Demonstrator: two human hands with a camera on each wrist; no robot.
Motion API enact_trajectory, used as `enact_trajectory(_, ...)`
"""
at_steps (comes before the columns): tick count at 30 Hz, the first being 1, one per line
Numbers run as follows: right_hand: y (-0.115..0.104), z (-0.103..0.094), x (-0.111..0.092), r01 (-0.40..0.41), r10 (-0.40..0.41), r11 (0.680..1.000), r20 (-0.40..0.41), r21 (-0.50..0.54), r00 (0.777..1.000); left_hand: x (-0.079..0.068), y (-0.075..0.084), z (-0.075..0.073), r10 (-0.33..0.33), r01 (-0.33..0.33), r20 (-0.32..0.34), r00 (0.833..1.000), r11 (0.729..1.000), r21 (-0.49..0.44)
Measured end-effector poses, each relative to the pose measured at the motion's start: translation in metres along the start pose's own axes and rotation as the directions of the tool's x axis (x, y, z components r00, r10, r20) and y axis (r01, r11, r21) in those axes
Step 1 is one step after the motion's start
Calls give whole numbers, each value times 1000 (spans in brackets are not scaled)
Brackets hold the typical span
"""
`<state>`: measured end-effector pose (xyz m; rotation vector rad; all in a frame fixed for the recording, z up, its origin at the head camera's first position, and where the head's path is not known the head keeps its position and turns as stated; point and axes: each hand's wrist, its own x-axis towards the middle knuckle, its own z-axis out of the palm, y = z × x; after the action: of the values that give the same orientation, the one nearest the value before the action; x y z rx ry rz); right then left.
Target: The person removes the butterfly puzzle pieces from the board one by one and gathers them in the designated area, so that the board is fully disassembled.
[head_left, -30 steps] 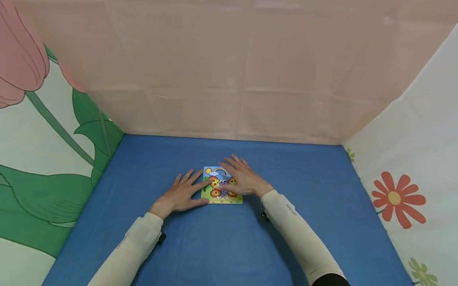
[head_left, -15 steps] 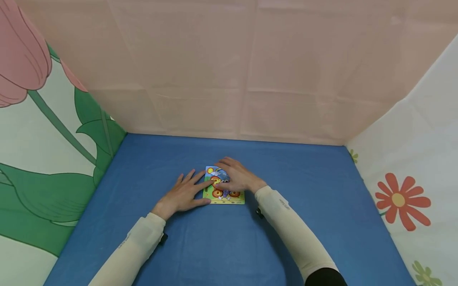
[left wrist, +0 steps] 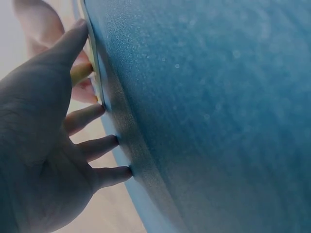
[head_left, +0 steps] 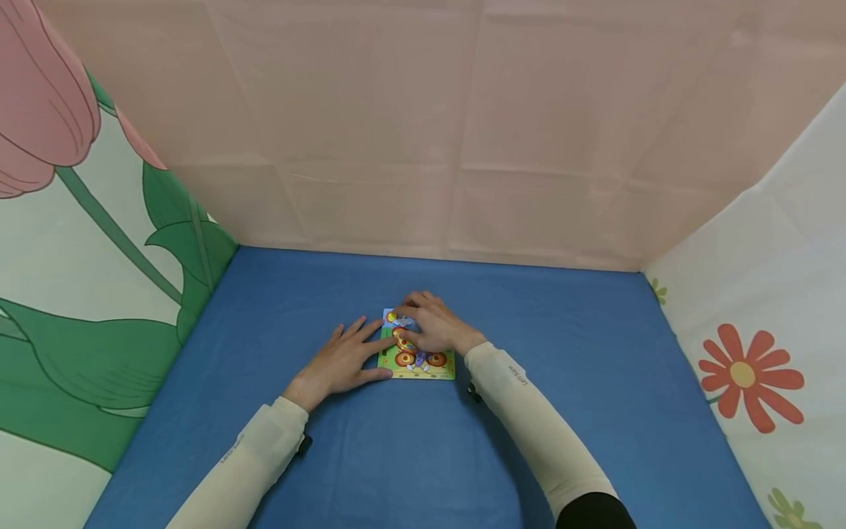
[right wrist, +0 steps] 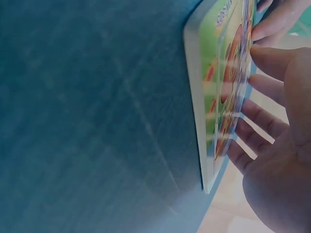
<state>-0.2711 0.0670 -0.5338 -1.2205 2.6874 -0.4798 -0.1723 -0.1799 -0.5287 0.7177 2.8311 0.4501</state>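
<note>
While both hands reach to the middle of the blue table, a thin, nearly square picture board (head_left: 426, 369) lies flat beneath them, its corners rounded and its edge pale in the right wrist view. A blue sky with a yellow sun fills its upper part, yellow-green ground its lower; between them sits a butterfly with orange-and-yellow wings and a purple body, partly hidden by fingers. Small lettering near one edge is too blurred to read.

The left hand (head_left: 340, 365) is unclenched, fingers spread: thumb and index finger rest on the board's left side, and the last two fingertips touch the table. The right hand (head_left: 436, 325) covers the board's upper right, its fingers parted and gently bent—tips on the picture, grasp relaxed.

There is one board, two hands and two cream sleeves (head_left: 254, 455), with one black band (head_left: 597, 510) on the right arm.

The table (head_left: 383, 455) wears a smooth blue covering. Three walls enclose it: a creased pinkish-beige back wall (head_left: 396, 132), a left wall (head_left: 40, 257) with pink tulips and green leaves, and a white right wall (head_left: 813, 294)—one red flower (head_left: 743, 375) and two green ones on it.
</note>
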Motion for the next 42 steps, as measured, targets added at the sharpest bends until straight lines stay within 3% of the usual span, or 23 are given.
enact_trajectory(11, -1, 1, 4, -20, 20, 1000, -2, 14, 1000, 0, -3, 3, 26, -25, -24, 999, 1000, 9)
enact_trajectory(21, -5, -2, 9, -98, 92, 984, 47, 151, 995, 0, -7, 4, 29, -29, -2, 1000, 999, -39)
enact_trajectory(31, -12, -5, 12, -199, 182, 947, 88, 252, 979, -2, -7, 3, 27, -28, -15, 1000, 999, -44)
enact_trajectory(42, -14, -5, 13, -218, 207, 945, 71, 243, 976, -1, -6, 1, 17, -17, -6, 1000, 999, -36)
